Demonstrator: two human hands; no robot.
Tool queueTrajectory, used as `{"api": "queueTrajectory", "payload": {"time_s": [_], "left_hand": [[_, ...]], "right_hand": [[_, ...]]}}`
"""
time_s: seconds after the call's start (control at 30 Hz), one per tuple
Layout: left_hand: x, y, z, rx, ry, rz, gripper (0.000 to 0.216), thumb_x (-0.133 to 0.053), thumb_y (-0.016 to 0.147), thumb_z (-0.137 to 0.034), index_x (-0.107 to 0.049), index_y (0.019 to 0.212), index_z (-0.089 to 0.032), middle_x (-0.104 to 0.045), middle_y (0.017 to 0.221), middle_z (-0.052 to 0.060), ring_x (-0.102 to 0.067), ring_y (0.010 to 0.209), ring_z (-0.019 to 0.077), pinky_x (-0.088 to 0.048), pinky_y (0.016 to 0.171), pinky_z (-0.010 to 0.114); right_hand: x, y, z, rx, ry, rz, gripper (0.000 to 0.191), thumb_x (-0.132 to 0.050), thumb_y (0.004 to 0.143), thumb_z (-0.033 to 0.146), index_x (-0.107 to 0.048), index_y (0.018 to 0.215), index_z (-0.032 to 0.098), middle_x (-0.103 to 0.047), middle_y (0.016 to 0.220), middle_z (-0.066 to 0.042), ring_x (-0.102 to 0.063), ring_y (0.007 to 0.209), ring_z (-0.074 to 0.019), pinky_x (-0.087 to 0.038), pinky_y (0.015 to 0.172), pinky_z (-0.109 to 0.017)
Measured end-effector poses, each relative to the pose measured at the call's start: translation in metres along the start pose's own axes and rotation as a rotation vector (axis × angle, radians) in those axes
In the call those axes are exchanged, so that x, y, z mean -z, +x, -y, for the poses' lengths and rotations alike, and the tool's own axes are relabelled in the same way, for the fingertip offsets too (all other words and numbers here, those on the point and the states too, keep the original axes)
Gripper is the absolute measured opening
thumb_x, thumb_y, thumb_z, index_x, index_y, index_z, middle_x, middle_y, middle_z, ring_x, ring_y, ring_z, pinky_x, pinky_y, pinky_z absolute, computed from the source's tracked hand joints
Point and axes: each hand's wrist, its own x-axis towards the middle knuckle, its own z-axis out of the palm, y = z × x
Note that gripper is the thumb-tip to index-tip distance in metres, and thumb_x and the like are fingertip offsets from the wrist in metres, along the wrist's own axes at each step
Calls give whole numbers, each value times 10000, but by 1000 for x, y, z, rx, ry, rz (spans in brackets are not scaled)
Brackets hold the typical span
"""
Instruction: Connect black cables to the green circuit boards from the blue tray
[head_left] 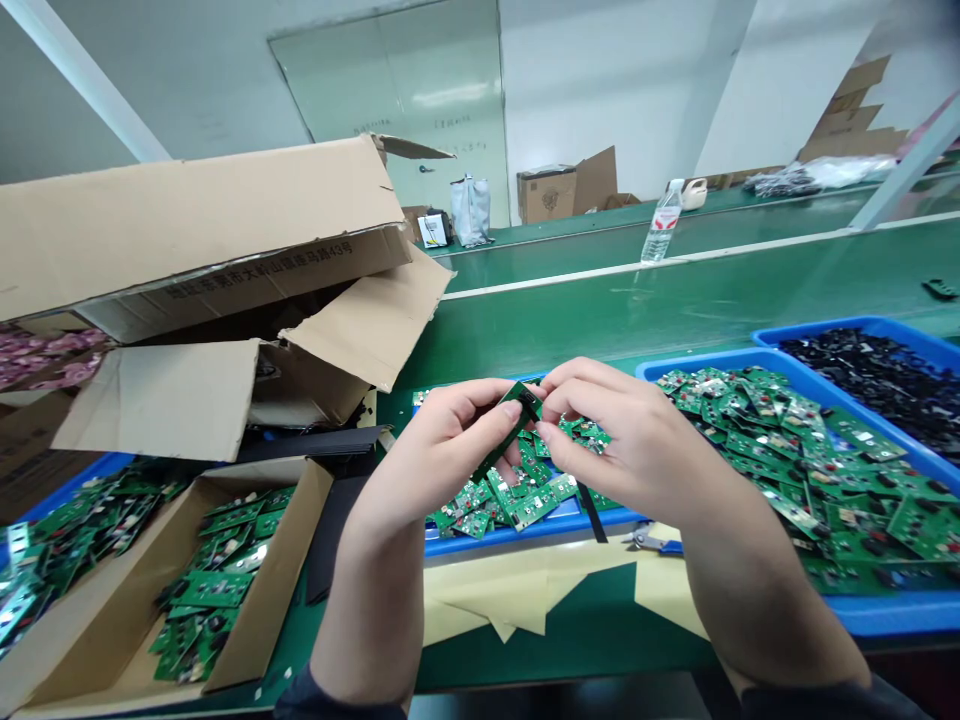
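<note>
My left hand [446, 440] and my right hand [619, 440] meet over the bench and pinch one small green circuit board [508, 425] between them. The left fingers grip its lower part; the right thumb and forefinger press a small black part [530, 403] at its upper end. Below the hands lies a blue tray [517, 530] with a pile of similar green boards [510, 495]. A black strip [592, 512] hangs over that tray's front edge.
A big blue tray [885, 610] of green boards sits at the right, a tray of black parts [885, 375] behind it. At the left are an open cardboard box [217, 575] with boards and large cartons [202, 280]. A water bottle [660, 228] stands on the conveyor; pliers [649, 540] lie by the tray.
</note>
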Motion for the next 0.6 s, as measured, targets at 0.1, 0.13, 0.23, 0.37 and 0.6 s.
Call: {"api": "queueTrajectory", "payload": {"time_s": [0.1,0.13,0.23,0.37,0.6], "left_hand": [[0,-1,0,6,-2,-7,223,-515,915,-237,-674,1020,-121,-577,603,-30,-563,519,56,-486,525,144],[0,-1,1,10,-2,-10,226,-515,916,-240,-675,1024,-121,-575,600,-29,-563,518,57,-486,523,144],[1,0,2,12,-3,-15,232,-518,917,-249,-677,1032,-124,-572,595,-28,-558,516,58,-485,517,144],[0,2,2,10,-4,-24,229,-524,915,-256,-684,1013,-124,-568,594,-27,-545,507,54,-473,501,140],[-1,1,2,-4,21,-50,225,-524,913,-263,-688,988,-128,-557,589,-32,-524,492,52,-459,487,145]], "right_hand": [[0,0,0,-2,7,-2,131,-481,853,144,-532,738,182,-627,860,-68,-608,744,-169,-483,695,-312],[0,0,0,-2,12,-4,134,-479,854,143,-531,737,182,-629,857,-67,-607,747,-169,-484,699,-313],[0,0,0,5,24,-4,137,-480,853,142,-527,731,182,-630,844,-66,-608,753,-171,-488,700,-313],[0,1,0,14,35,-23,133,-484,849,135,-515,730,185,-620,811,-57,-611,768,-178,-490,700,-312],[-1,1,0,31,30,-36,122,-484,854,126,-513,746,176,-610,782,-48,-610,754,-178,-484,694,-311]]}}
